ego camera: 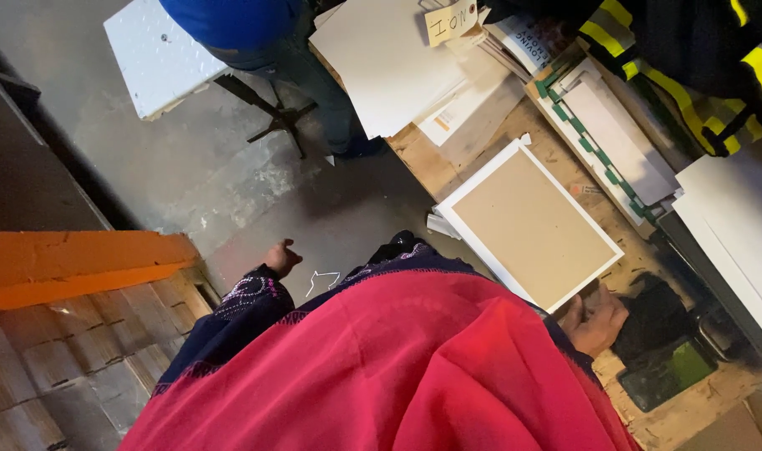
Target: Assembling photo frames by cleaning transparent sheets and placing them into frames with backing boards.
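Board: flat rectangular panel (531,224), tan face with a white border, lying on the wooden worktop (422,159) close to its near edge, one corner reaching toward the body.
Long axis: running diagonally, from the far-left corner by the paper stacks down to the near corner beside the right hand.
Right hand (596,320): at the board's near corner, fingers curled and touching or just under that edge (actual grip hidden, so hard to say whether pinched or merely resting).
Left hand (281,257): well away from the worktop, out over the grey floor (189,167), fingers loosely bent, holding nothing.
Nearer hand: the right, plainly; board lying up and to the left of it.
Look of the board: clean, stiff, unmarked face, border even all round.
Beside the right hand: dark cloth (655,316) and a dark tray with a green patch (669,373), toward the worktop's near end.
Farther along the worktop: strips with green and white checks (602,154), white sheets (389,63) stacked at the far edge.
Other people: blue-clad person (235,21) at the far side, sleeve with yellow stripes (690,50) at the right.
Left of the body: orange ledge (80,263) above stacked cardboard.
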